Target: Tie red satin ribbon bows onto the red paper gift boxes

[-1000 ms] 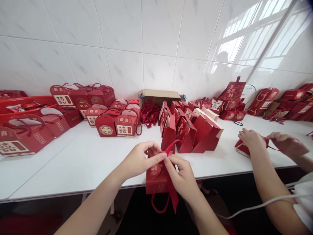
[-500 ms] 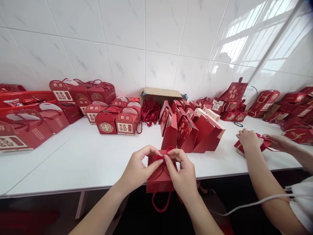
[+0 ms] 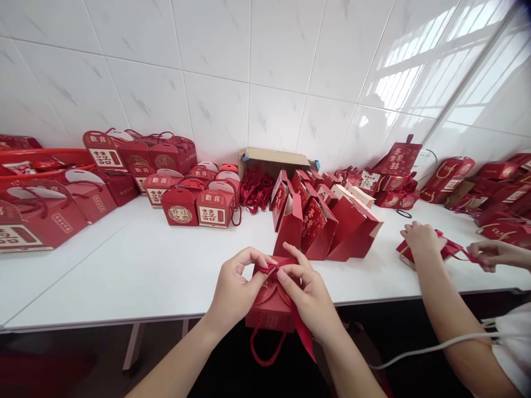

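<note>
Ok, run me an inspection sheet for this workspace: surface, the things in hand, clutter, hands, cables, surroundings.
Surface: white table, boxes lined along the back.
Job's things: red gift box at the table edge, red ribbon at its top.
Clutter: finished boxes, folded boxes, cardboard carton, ribbon pile.
Hands: left hand and right hand both pinch the red ribbon.
Cables: white cable beside a co-worker's arm.
Surroundings: white tiled wall.

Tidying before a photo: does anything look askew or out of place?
Mostly orderly. The red box under the left hand and right hand overhangs the table edge, its ribbon dangling; red ribbons lie heaped before the cardboard box.
</note>
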Tool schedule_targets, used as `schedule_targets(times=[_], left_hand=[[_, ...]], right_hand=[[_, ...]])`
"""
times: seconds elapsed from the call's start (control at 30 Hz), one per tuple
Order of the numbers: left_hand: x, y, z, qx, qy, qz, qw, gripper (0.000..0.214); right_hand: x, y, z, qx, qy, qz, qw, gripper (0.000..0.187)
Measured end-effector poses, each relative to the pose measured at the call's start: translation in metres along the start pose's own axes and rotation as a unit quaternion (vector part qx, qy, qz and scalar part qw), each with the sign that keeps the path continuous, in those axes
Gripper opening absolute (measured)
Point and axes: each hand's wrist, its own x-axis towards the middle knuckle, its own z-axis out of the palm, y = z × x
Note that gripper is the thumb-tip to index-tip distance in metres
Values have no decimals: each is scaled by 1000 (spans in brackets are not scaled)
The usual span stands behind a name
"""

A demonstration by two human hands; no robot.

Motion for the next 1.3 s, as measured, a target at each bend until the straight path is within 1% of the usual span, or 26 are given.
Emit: schedule_targets(times=[0.07, 0.1, 0.17, 0.23, 0.27, 0.33, 0.4, 0.47, 0.57, 0.63, 0.7, 0.77, 0.83, 0.9, 0.97, 1.03, 1.07, 1.1, 1.17, 1.2, 1.23, 1.3], left_hand=[[3, -4, 2, -9, 2, 4, 1000, 10], [5, -6, 3, -13, 10, 12, 1000, 10], [8, -8, 4, -6, 47, 38, 998, 14], [9, -9, 1, 39, 69, 72, 994, 12], [9, -8, -1, 71, 58, 90, 992, 10], [7, -6, -6, 125, 3, 113, 986, 9], [5, -5, -11, 136, -45, 114, 983, 9], [5, -5, -14, 124, -54, 101, 986, 10], [6, -7, -15, 104, -57, 81, 990, 7], [8, -8, -16, 94, -62, 71, 991, 6], [10, -7, -17, 93, -71, 63, 991, 7], [11, -6, -19, 101, -88, 56, 989, 9], [12, -5, -21, 112, -104, 52, 987, 11], [13, -5, -22, 124, -109, 54, 985, 11], [13, -3, -22, 140, -113, 59, 982, 11], [14, 0, -21, 158, -122, 61, 978, 11], [14, 2, -21, 165, -130, 62, 976, 11], [15, 4, -20, 172, -139, 63, 973, 11], [16, 9, -21, 182, -160, 66, 968, 11], [17, 12, -22, 186, -172, 68, 965, 11], [18, 14, -24, 190, -182, 70, 962, 11], [20, 17, -27, 199, -198, 72, 957, 12]], right_hand=[[2, 2, 1, 31, -19, 18, 999, 25], [2, 3, 2, 41, -16, 20, 999, 26], [3, 5, 5, 61, 6, 23, 998, 26], [2, 7, 8, 86, 36, 30, 995, 26], [2, 8, 10, 97, 46, 31, 994, 25], [0, 7, 12, 109, 58, 29, 992, 25], [-2, 5, 13, 104, 57, 24, 993, 23], [-4, 2, 10, 94, 46, 25, 994, 22], [-7, -1, 2, 74, 14, 20, 997, 25], [-8, 0, -4, 44, 17, -4, 999, 23], [-7, 2, -11, -5, 41, -40, 998, 18], [-6, 6, -15, -65, 59, -86, 992, 18], [-4, 10, -18, -130, 70, -144, 978, 15], [-3, 11, -21, -191, 81, -200, 958, 13], [-4, 8, -24, -228, 83, -230, 942, 15], [-6, -1, -30, -226, 59, -219, 947, 13], [-6, -8, -35, -215, 29, -200, 955, 10], [-5, -15, -40, -207, -13, -180, 962, 9], [2, -27, -51, -209, -95, -159, 960, 10], [8, -32, -56, -219, -122, -169, 953, 13], [15, -34, -60, -227, -131, -194, 945, 14], [31, -35, -65, -229, -149, -257, 927, 22]])
